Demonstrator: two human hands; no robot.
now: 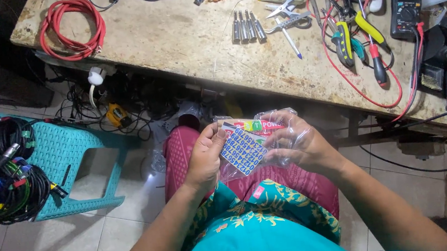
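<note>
holding a clear plastic bag (268,137) containing a sticker sheet (243,150), both hands.

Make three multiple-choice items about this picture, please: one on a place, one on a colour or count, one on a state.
1. Where does the red coiled cable lie?
A. on the stool
B. on the workbench's left end
C. on the floor

2. What colour is the plastic stool?
A. teal
B. yellow
C. black

3. How is the clear bag of sticker sheets held?
A. by the left hand only
B. it lies on the bench
C. between both hands

Answers: 1 B, it rests on the workbench top; 2 A, its seat is teal; 3 C, the left hand and right hand both grip it.
</note>
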